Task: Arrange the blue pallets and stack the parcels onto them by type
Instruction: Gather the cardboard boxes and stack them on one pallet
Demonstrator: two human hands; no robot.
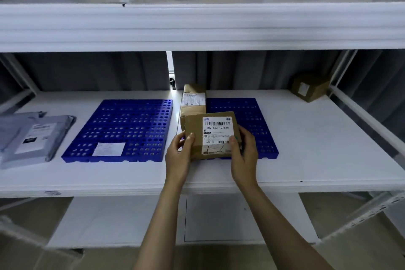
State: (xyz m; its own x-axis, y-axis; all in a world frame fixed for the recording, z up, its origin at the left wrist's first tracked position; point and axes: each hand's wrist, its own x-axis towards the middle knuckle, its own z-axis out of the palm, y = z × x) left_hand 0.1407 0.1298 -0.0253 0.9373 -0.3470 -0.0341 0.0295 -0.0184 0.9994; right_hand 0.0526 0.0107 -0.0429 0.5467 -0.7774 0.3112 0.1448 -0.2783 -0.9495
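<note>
pallets (122, 129): blue perforated plastic, slight sheen
box (197, 136): matt brown cardboard, white paper label
mailers (32, 138): grey glossy plastic film
shelf (306, 149): smooth white

Head-worn camera looks forward and down, close over the white shelf (306, 138).

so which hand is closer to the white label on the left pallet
Left. The left hand grips the box on its left, just right of the label; the right hand grips its right edge, farther off.

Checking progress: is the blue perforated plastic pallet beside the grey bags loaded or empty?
No parcels: the blue perforated pallet holds only a white paper slip.
</note>
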